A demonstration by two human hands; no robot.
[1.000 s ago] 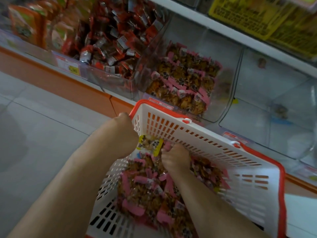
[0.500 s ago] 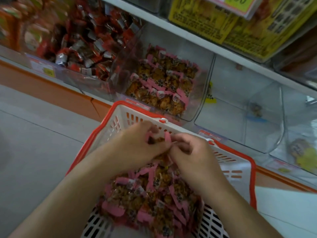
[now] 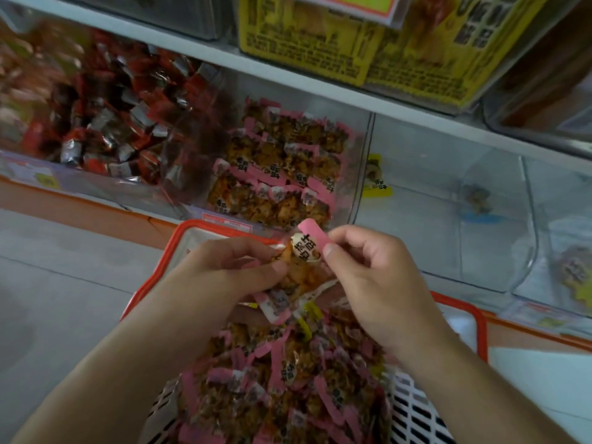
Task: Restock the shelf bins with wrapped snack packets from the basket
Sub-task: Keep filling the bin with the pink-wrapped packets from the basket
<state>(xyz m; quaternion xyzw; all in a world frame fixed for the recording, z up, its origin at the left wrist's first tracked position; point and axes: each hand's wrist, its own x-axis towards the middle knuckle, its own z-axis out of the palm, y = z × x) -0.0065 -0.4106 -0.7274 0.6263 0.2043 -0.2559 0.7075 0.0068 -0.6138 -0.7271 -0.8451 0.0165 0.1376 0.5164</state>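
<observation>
A white basket with a red rim [image 3: 477, 328] holds a heap of pink-edged snack packets [image 3: 288, 389]. Above that heap, my left hand [image 3: 221, 277] and my right hand [image 3: 374, 277] together grip a small bunch of the pink-edged packets [image 3: 304, 270]. The right fingers pinch a pink end tab; the left fingers hold the bunch from the left side. Just beyond my hands is a clear shelf bin [image 3: 358, 174] partly filled with the same pink packets [image 3: 278, 174].
Left of it a clear bin holds red and silver packets [image 3: 105, 123]. To the right, a clear bin [image 3: 448, 219] holds a yellow packet [image 3: 378, 177] at its left wall. Yellow boxes [image 3: 352, 36] stand on the upper shelf. Grey tiled floor [image 3: 64, 299] lies left.
Both hands have risen out of the basket heap with a bunch of pink packets, toward the pink bin. The view has shifted closer to the shelf.
</observation>
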